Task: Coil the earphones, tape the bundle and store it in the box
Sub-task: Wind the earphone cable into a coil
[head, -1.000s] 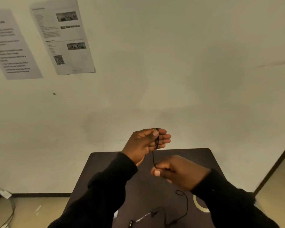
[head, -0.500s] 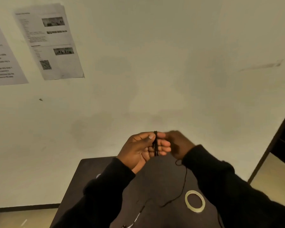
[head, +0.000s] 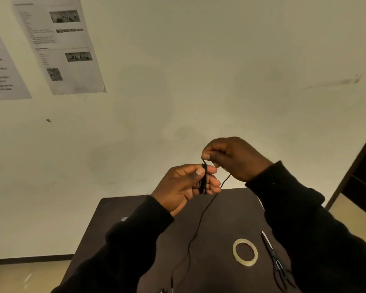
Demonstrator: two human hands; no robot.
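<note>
Left hand (head: 185, 183): being held up above the far edge of the tabletop, palm turned toward the camera, fingers (head: 212, 182) stretched out side by side; the thumb is being pressed against the coil, pinning it to the fingers.
Right hand (head: 235, 158): being held just above and to the right of the left hand, curled nearly into a fist; the cord is being pinched between thumb and forefinger right over the top of the coil.
Coil (head: 203, 180): a narrow black bundle of earphone loops, being kept upright across the left fingers.
Cord (head: 201, 218): the loose black length is being let hang from under the right hand, past the left fingertips, down to the tabletop and off toward the bottom edge of the view; its end cannot be made out.
Sleeves (head: 309, 225): dark, being worn down to both wrists.
Tabletop (head: 220, 208): dark brown, being viewed from above beneath both hands.
Tape (head: 245, 252): a pale ring lying flat on the tabletop, right of the cord and apart from it.
Scissors (head: 275, 259): dark, lying just right of the tape, tip pointing away, partly being hidden by the right sleeve.
Wall (head: 199, 81): pale, being faced beyond the tabletop.
Sheets (head: 59, 45): two printed pages being displayed on the wall at upper left; their text is too blurred to read.
</note>
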